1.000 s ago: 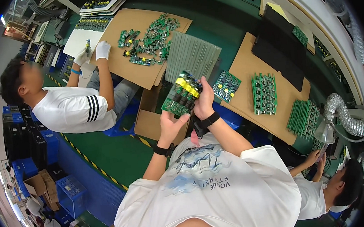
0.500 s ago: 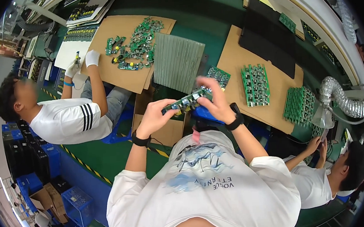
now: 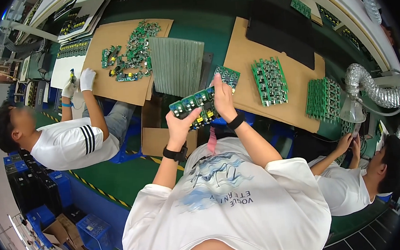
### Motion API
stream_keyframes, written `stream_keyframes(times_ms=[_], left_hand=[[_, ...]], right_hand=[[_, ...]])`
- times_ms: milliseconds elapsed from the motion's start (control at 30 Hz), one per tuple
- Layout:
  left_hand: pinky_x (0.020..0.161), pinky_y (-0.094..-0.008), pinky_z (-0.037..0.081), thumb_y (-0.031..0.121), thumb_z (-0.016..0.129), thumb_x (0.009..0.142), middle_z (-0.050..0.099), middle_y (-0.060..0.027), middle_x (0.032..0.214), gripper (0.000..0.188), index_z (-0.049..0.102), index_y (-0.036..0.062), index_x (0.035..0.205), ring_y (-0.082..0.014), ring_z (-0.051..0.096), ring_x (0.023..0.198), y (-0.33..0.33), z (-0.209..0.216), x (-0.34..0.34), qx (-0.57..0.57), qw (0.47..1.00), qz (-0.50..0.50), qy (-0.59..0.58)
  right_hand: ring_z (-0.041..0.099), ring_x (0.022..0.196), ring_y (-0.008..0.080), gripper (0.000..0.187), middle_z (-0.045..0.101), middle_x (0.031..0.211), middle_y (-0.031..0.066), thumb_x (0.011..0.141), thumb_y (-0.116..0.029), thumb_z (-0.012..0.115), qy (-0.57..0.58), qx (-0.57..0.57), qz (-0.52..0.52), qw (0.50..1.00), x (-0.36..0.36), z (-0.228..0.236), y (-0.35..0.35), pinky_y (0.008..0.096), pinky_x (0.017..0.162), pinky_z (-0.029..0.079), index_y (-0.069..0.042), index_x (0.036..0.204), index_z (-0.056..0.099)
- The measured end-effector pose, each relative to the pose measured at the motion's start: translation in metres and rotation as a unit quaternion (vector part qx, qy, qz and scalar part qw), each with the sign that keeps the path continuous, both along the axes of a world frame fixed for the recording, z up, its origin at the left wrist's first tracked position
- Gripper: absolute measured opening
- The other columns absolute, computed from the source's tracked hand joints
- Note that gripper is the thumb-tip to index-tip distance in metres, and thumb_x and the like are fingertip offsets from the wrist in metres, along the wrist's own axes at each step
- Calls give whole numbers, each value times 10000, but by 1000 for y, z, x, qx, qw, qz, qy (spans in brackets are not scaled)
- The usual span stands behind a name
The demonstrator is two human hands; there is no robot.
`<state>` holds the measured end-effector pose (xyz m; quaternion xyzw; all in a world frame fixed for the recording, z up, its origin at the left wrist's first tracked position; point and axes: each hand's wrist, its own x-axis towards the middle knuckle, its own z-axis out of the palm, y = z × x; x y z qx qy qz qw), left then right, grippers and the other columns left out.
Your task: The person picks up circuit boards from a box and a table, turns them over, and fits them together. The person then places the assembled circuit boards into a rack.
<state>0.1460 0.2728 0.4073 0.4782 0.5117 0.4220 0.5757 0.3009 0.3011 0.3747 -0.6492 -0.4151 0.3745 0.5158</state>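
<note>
Between my two hands is a green circuit board panel (image 3: 194, 104) with rows of blue, black and yellow parts. My left hand (image 3: 181, 126) is closed on its left end, with the thumb lying over the front. At the right end, my right hand (image 3: 224, 100) grips the edge, fingers pointing up and away. Just beyond my right hand lies another green board (image 3: 229, 76) with round marks. A ridged grey-green slab (image 3: 178, 66) stands behind the held panel. To the right, a stack of populated boards (image 3: 270, 81) rests on brown cardboard (image 3: 236, 50).
On the left, a gloved co-worker (image 3: 68, 136) handles a small part beside a heap of small boards (image 3: 143, 46). Another person (image 3: 345, 183) sits at the right. More stacked boards (image 3: 323, 99), a black sheet (image 3: 279, 25) and a foil duct (image 3: 365, 82) occupy the right side.
The panel has been tilted so its component face now shows broadly. My right hand's fingers have straightened along its end. The whole view has shifted slightly.
</note>
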Motion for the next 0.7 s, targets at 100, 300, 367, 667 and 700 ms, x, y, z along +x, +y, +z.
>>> stream_keyframes(times_ms=[100, 300, 367, 667, 700], left_hand=[[665, -240, 495, 42, 747, 693, 657, -41, 839, 261, 638, -27, 920, -90, 608, 717, 6, -7, -10, -35, 997, -27, -56], [665, -238, 495, 26, 738, 692, 658, -45, 846, 254, 641, -26, 920, -94, 610, 712, 3, -21, -21, -54, 995, -36, -76], [666, -241, 497, 25, 735, 691, 657, -44, 843, 254, 640, -25, 922, -98, 610, 711, 4, -24, -21, -58, 994, -48, -83], [727, -266, 500, 58, 718, 705, 637, -41, 913, 333, 592, -4, 1007, -116, 609, 786, 6, -47, -19, -86, 986, -109, -91], [732, -272, 503, 63, 716, 711, 633, -45, 928, 350, 581, -3, 1026, -122, 610, 798, 4, -51, -17, -99, 982, -106, -124]], right_hand=[[356, 563, 93, 573, 411, 596, -13, 945, -490, 334, 66, -3, 21, 998, -3, -7, -1, 267, 536, 312, -38, 622, 470], [356, 565, 90, 588, 414, 597, -17, 936, -519, 333, 144, -12, 53, 988, -7, -21, -6, 264, 531, 300, -52, 600, 452], [348, 563, 87, 582, 408, 599, -21, 937, -516, 336, 152, -9, 63, 986, -4, -22, -6, 259, 528, 296, -57, 597, 446], [343, 545, 71, 568, 365, 569, -32, 927, -533, 349, 216, -46, 61, 973, 3, -38, -10, 243, 512, 296, -100, 565, 418], [343, 545, 71, 568, 365, 569, -32, 927, -533, 349, 215, -48, 61, 973, 4, -37, -12, 243, 512, 296, -100, 565, 418]])
